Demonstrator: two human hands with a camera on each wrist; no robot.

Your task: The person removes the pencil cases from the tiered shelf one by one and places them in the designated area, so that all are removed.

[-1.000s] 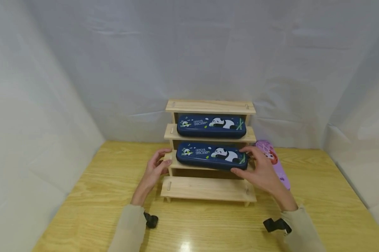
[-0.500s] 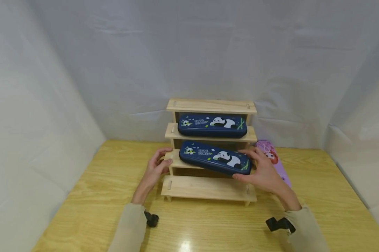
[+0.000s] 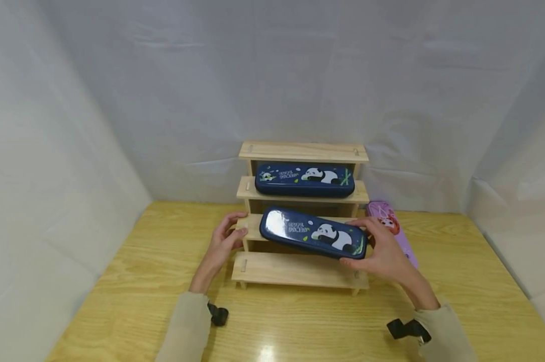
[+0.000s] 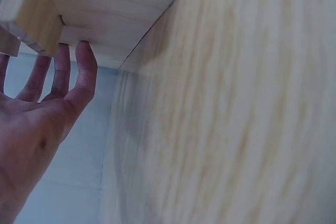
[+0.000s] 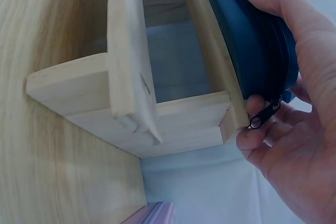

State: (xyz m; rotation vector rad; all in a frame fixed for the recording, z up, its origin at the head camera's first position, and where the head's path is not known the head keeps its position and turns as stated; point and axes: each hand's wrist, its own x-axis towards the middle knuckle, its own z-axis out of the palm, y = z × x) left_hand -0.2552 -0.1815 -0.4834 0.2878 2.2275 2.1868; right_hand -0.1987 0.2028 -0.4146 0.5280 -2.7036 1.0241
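My right hand [image 3: 383, 251] grips the right end of a dark blue pencil case [image 3: 315, 234] with a panda print, thumb at the front and fingers at the back. The case slants over the second-lowest step of a stepped wooden rack [image 3: 295, 269], its right end lower and nearer me. In the right wrist view, its black zipper pull [image 5: 266, 115] hangs by the fingers. My left hand [image 3: 220, 244] holds the left end of that same step; in the left wrist view its fingers [image 4: 84, 72] reach up behind the wood. A matching blue pencil case [image 3: 304, 181] lies on the step above.
A purple pencil case [image 3: 403, 246] with a cartoon figure lies on the wooden table [image 3: 155, 281], right of the rack. Pale cloth walls [image 3: 299, 75] stand behind and on both sides. The top step [image 3: 304, 151] of the rack is bare.
The right hand has drawn the lower pencil case toward me and to the right, its right end swinging outward and its lid now catching glare. The left hand has stayed on the rack.
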